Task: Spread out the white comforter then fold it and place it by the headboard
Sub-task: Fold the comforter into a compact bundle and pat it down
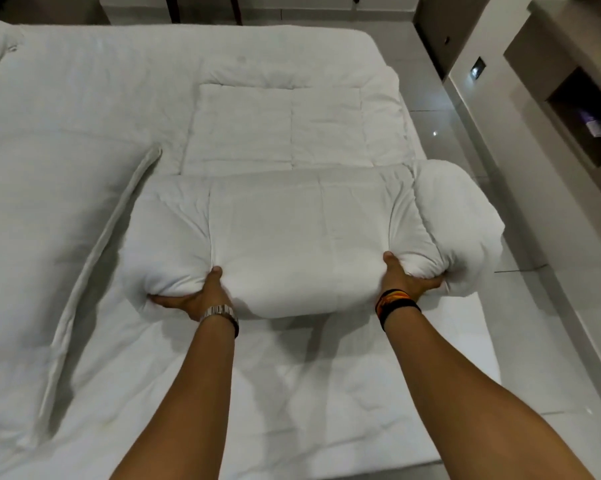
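The white comforter lies in a thick fold across the middle of the bed, with a flatter quilted part stretching away behind it. Its right end bulges over the bed's right edge. My left hand grips the near edge of the fold, thumb on top and fingers underneath; a metal watch is on that wrist. My right hand grips the same edge further right, and dark and orange bands circle that wrist.
A large white pillow lies at the left of the bed. To the right of the bed are a tiled floor and a wall unit with an open niche. Dark furniture legs stand beyond the far edge.
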